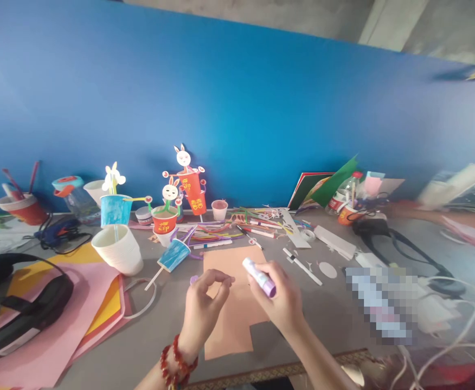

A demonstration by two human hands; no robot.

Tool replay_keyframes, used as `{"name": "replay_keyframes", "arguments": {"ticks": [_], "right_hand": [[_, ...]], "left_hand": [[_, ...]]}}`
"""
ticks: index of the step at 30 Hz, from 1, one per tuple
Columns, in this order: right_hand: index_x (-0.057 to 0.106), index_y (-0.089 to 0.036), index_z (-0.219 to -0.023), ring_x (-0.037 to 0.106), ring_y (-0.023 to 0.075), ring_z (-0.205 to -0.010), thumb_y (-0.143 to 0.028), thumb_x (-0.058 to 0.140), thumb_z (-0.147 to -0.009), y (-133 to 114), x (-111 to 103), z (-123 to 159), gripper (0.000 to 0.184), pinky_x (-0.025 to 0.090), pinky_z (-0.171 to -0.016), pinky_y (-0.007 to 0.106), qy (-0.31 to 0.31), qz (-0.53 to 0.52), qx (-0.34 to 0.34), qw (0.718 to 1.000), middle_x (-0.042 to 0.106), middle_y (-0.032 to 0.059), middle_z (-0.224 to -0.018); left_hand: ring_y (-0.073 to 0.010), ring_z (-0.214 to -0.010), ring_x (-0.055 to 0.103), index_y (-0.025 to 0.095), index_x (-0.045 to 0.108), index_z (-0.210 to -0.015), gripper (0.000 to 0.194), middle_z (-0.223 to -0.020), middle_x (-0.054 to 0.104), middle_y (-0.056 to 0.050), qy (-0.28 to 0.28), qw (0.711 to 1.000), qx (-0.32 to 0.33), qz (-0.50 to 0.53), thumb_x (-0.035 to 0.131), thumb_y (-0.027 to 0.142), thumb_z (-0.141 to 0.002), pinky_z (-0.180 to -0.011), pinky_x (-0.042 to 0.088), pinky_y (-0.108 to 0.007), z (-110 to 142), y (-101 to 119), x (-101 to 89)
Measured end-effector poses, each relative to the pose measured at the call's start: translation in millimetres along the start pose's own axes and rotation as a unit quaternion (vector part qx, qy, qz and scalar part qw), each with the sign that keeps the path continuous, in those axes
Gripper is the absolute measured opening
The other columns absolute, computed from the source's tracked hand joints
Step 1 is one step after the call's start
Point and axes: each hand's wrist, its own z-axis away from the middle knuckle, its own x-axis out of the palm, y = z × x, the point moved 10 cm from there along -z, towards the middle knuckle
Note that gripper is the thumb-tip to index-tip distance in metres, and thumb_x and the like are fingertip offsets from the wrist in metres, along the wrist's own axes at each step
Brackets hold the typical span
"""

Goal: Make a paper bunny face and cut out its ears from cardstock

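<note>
While the right hand grasped a white-and-purple glue stick, its white end pointed far left and its purple end near right, over the right side of a peach paper sheet. The left hand was poised over the sheet's left side, thumb and index fingertips drawn close together; whether they pinched anything could not be told. A small purple piece showed just beside its knuckles, held or lying, it was unclear which. Red bead bracelets circled the left wrist. The sheet lay flat on the grey table, its near right corner notched. Far left of the sheet, a blue paper cup lay tilted on a stick, with a rabbit-faced red cup beyond it. To the right lay a white marker and, beside it, a white paper oval.
</note>
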Motion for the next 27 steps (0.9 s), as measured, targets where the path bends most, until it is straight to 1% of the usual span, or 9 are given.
{"name": "replay_keyframes", "arguments": {"ticks": [2,6,8,10,14,15,18,23,27], "right_hand": [[0.066,-0.021,-0.092,0.061,0.0157,-0.064,-0.032,0.066,-0.087,42,-9,6,0.013,0.047,-0.058,0.026,0.053,-0.142,0.148,0.977,0.066,0.0009,-0.075],[0.069,-0.022,-0.082,0.057,0.0122,-0.056,-0.041,0.074,-0.076,104,6,42,0.021,0.049,-0.053,0.023,0.128,-0.467,0.383,0.787,0.062,-0.0036,-0.063],[0.072,-0.023,-0.087,0.066,0.015,-0.072,-0.039,0.082,-0.067,112,10,53,0.028,0.057,-0.069,0.028,0.113,-0.526,0.412,0.735,0.072,0.0002,-0.08],[0.072,-0.022,-0.095,0.07,0.0201,-0.089,-0.04,0.084,-0.067,117,1,52,0.035,0.058,-0.082,0.034,0.088,-0.498,0.4,0.764,0.076,0.0046,-0.099],[0.065,-0.019,-0.107,0.071,0.0298,-0.099,-0.049,0.075,-0.075,124,-34,19,0.045,0.059,-0.084,0.044,0.041,-0.223,0.267,0.937,0.075,0.0122,-0.106],[0.062,-0.019,-0.105,0.071,0.0303,-0.099,-0.05,0.074,-0.073,128,-40,9,0.046,0.058,-0.087,0.045,0.046,-0.176,0.242,0.953,0.075,0.0129,-0.106],[0.056,-0.022,-0.098,0.071,0.0273,-0.102,-0.048,0.068,-0.073,149,-43,-11,0.038,0.055,-0.093,0.042,0.046,-0.093,0.213,0.971,0.073,0.0112,-0.108],[0.053,-0.024,-0.085,0.074,0.0278,-0.081,-0.034,0.064,-0.074,176,-26,-15,0.019,0.057,-0.075,0.039,-0.013,0.066,0.233,0.97,0.075,0.0081,-0.085],[0.058,-0.022,-0.097,0.074,0.0252,-0.087,-0.033,0.065,-0.078,177,-24,-10,0.023,0.055,-0.074,0.033,-0.072,0.168,0.232,0.955,0.076,0.0078,-0.098]], "left_hand": [[-0.0218,-0.078,0.07,0.022,0.07,-0.077,0.022,-0.081,0.076,-0.002,-0.012,1.0,-0.021,0.001,0.055,0.033,-0.09,-0.08,0.051,-0.032,0,-4,-0.3],[-0.0235,-0.079,0.071,0.023,0.069,-0.073,0.028,-0.08,0.077,-0.003,-0.033,0.999,-0.04,0.015,0.055,0.04,-0.089,-0.079,0.052,-0.033,1,-10,0.7],[-0.0244,-0.08,0.071,0.023,0.069,-0.071,0.031,-0.079,0.076,-0.004,-0.038,0.998,-0.042,0.025,0.056,0.044,-0.088,-0.077,0.053,-0.033,1,-12,1.6],[-0.0251,-0.08,0.071,0.022,0.07,-0.071,0.032,-0.079,0.076,-0.005,-0.043,0.998,-0.041,0.031,0.056,0.046,-0.087,-0.077,0.054,-0.033,0,-14,3.1],[-0.0244,-0.082,0.07,0.022,0.071,-0.074,0.03,-0.08,0.076,-0.004,-0.062,0.997,-0.039,0.035,0.057,0.045,-0.088,-0.081,0.053,-0.033,-1,-13,7.5],[-0.024,-0.082,0.07,0.022,0.071,-0.074,0.03,-0.081,0.075,-0.003,-0.069,0.996,-0.039,0.037,0.056,0.045,-0.089,-0.081,0.053,-0.033,-1,-12,8.9],[-0.0232,-0.084,0.07,0.023,0.07,-0.075,0.028,-0.083,0.076,-0.003,-0.083,0.995,-0.042,0.048,0.056,0.043,-0.089,-0.083,0.052,-0.032,-1,-10,11.8],[-0.0237,-0.083,0.071,0.022,0.068,-0.074,0.028,-0.083,0.076,-0.003,-0.088,0.994,-0.035,0.05,0.057,0.043,-0.088,-0.084,0.052,-0.033,0,-7,12.1],[-0.0239,-0.083,0.07,0.022,0.069,-0.074,0.028,-0.082,0.076,-0.004,-0.071,0.996,-0.026,0.037,0.057,0.043,-0.089,-0.085,0.051,-0.034,0,-6,6.5]]}}
